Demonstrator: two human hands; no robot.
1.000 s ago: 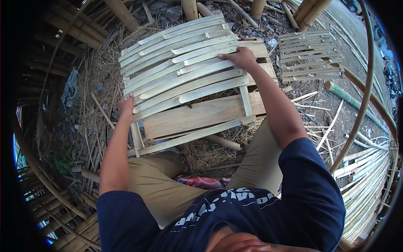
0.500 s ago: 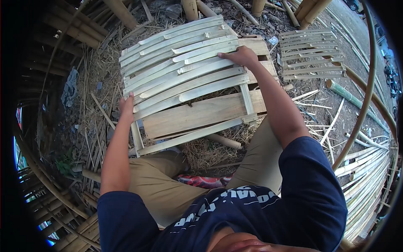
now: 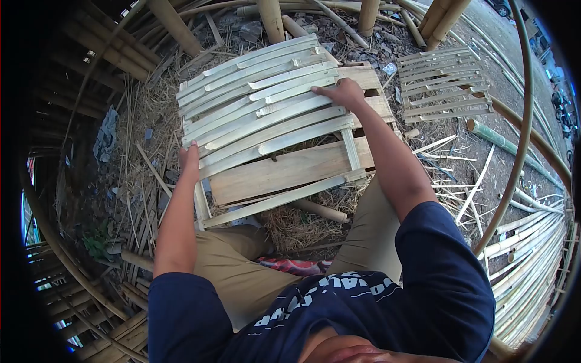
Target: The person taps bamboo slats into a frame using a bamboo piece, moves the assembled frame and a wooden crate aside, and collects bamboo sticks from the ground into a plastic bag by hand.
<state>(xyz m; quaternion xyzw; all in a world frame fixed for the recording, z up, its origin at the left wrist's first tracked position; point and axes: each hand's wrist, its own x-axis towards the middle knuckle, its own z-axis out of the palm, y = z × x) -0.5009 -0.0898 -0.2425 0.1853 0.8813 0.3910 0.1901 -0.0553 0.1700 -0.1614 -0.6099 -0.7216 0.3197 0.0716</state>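
Between left hand point(image 3: 189, 158) and right hand point(image 3: 345, 94), pinching slatted panel point(image 3: 261, 112) by its side edges, with thumbs on top and fingers mostly hidden. Bridging gappy boards point(image 3: 290, 170) below the hands; possibly rocking or racking if pressing unevenly, maybe working a slat point(image 3: 284, 198) loose. Also risking splinters from raw ends beside left thumb. Showing pale, bowed, bamboo-looking strips, bumpy at nodes, over flat, grainy wood.

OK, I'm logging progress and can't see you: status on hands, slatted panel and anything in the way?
Left hand at left edge of slatted panel, right hand at right edge. Panel over wooden boards. No obstruction seen; second panel lies apart, right.
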